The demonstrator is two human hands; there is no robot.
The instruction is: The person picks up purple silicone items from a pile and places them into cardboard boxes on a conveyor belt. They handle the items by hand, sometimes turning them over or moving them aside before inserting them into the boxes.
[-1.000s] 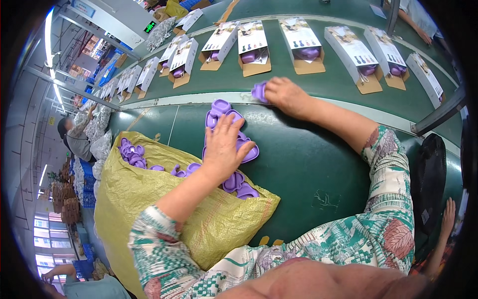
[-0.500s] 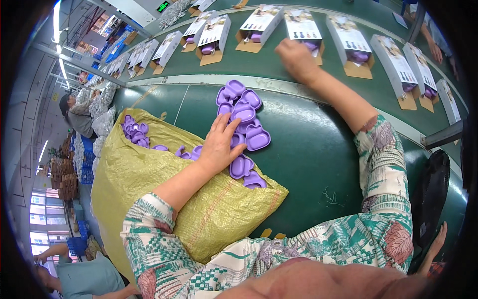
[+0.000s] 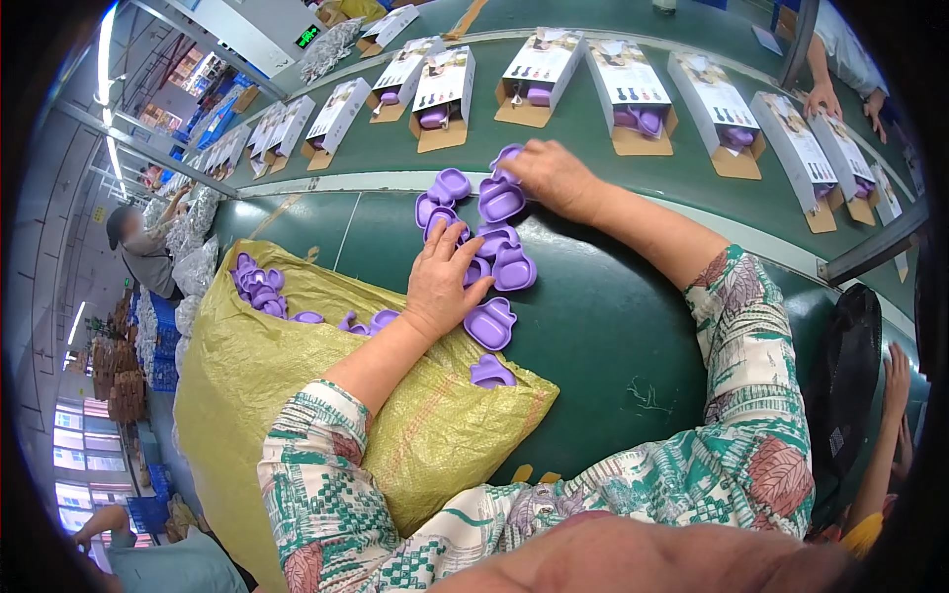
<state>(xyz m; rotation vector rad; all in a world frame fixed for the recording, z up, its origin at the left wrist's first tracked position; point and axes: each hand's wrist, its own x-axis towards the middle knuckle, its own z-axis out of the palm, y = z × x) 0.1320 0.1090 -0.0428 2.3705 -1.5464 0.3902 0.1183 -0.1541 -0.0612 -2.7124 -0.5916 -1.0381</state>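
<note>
A shallow purple dish [image 3: 507, 156] lies at the fingertips of the right hand [image 3: 534, 170], just left of them and over the pale rail [image 3: 381, 182]. These fingers are drawn together at its right edge and seem to pinch it, but the thumb is mostly hidden, so I cannot tell whether they grip. They also cover part of the dish, so its long axis cannot be read. A second purple dish [image 3: 501, 201] sits directly below, touching or overlapping it.

The right hand is the nearer one to both. The left hand [image 3: 437, 282] is lower and to the left, palm down, fingers spread over the cluster of purple dishes [image 3: 514, 267] on the green surface [image 3: 613, 316]. One loose purple dish [image 3: 491, 324] lies just right of the left thumb, its long axis slanting up to the right.

The left forearm crosses the yellow woven sack [image 3: 425, 435], whose mouth shows more purple pieces [image 3: 259, 287]. Beyond the rail, the green belt [image 3: 583, 143] carries white cartons [image 3: 634, 89] in a row, brown flaps open toward the person and purple parts inside. The rail runs between cluster and cartons. A black bag [image 3: 850, 366] lies well apart at right; a co-worker's hand [image 3: 823, 99] touches a far carton.
</note>
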